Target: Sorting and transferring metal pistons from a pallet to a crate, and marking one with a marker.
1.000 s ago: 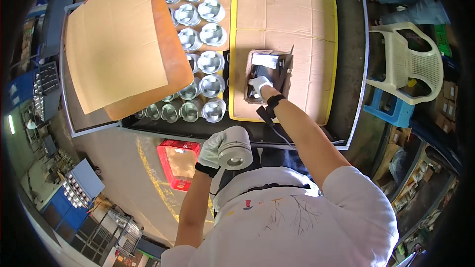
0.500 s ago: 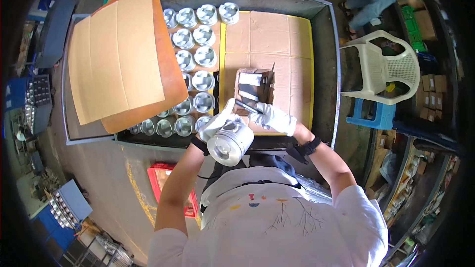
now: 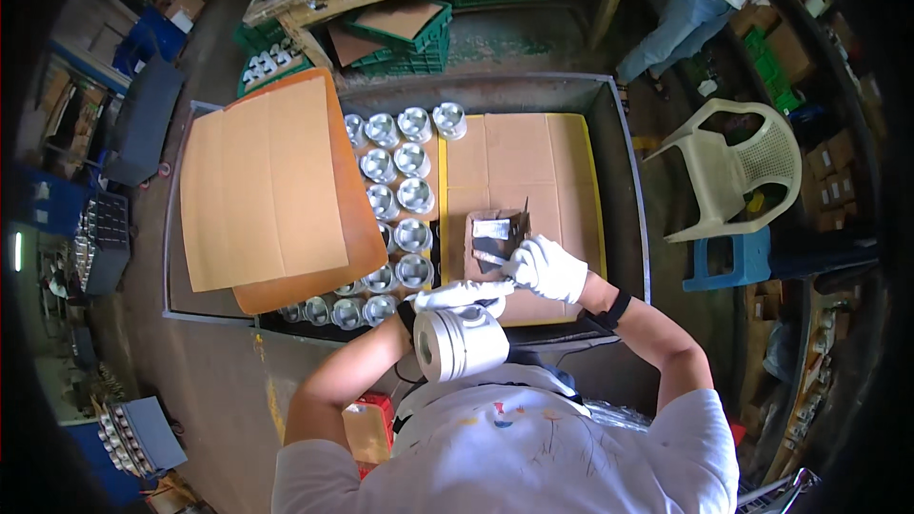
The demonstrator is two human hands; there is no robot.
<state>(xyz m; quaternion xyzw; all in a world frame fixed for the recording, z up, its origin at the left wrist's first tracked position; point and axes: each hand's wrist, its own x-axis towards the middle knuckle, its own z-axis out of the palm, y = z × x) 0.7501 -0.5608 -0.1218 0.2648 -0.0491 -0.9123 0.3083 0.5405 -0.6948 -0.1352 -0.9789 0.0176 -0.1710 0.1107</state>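
Observation:
A silver metal piston (image 3: pixel 465 343) lies on its side close to my body, its round crown turned left. My left hand (image 3: pixel 457 295), in a white glove, is closed on it from the far side. My right hand (image 3: pixel 547 268), also gloved, is pinched just right of the piston, over the near edge of a small open cardboard box (image 3: pixel 472 270). A slim dark pen-like tool, clear a moment ago, is now mostly hidden in its fingers. The box holds a pale-labelled item and dark pieces. Rows of pistons (image 3: pixel 414 235) stand left of it.
The pistons and box stand in a large metal-walled bin (image 3: pixel 630 219) lined with cardboard (image 3: pixel 562 171). A cardboard sheet on a brown board (image 3: pixel 271 190) covers its left side. At right are a plastic chair (image 3: pixel 724 171) and a blue stool (image 3: pixel 728 262). A person (image 3: pixel 705 5) stands at far right.
The piston has turned, its crown now facing left. My right hand has closed in and curled tighter, covering most of the dark tool. The view has shifted, showing more of the far bench.

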